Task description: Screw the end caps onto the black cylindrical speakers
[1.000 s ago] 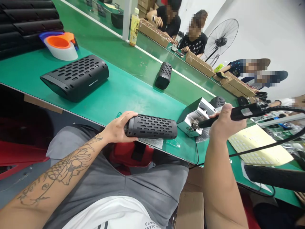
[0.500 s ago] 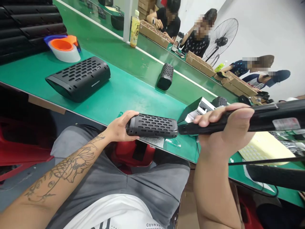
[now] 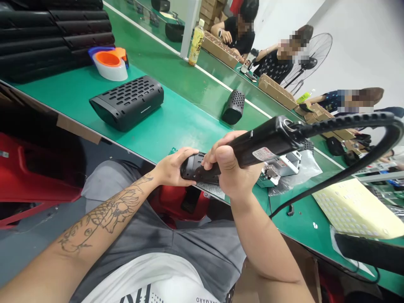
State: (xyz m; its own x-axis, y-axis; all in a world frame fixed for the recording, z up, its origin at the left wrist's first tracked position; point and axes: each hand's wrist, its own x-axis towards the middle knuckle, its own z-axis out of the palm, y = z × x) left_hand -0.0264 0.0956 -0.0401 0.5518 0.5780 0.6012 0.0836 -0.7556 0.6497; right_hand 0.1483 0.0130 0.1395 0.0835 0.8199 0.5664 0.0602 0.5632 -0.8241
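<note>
My left hand [image 3: 173, 167] grips the end of a black perforated speaker [image 3: 195, 170] at the near edge of the green table [image 3: 176, 122]. My right hand [image 3: 232, 166] is wrapped round a black corded electric screwdriver [image 3: 268, 141], whose tip points at the speaker's end. The tip itself is hidden behind my fingers. Most of the speaker is covered by my right hand. The tool's black cable [image 3: 356, 164] loops off to the right.
A larger black speaker [image 3: 128, 102] and a small upright one [image 3: 233, 106] lie further back. An orange-and-white tape dispenser [image 3: 110, 64], a metal tool stand [image 3: 280, 166], a yellow sticker sheet [image 3: 353, 206] and a bottle [image 3: 196, 42] are around. Other people sit along the far side with cardboard boxes.
My right hand swung the screwdriver left, from the tool stand to the near end of the speaker held by my left hand. The view shifted slightly to the left.
</note>
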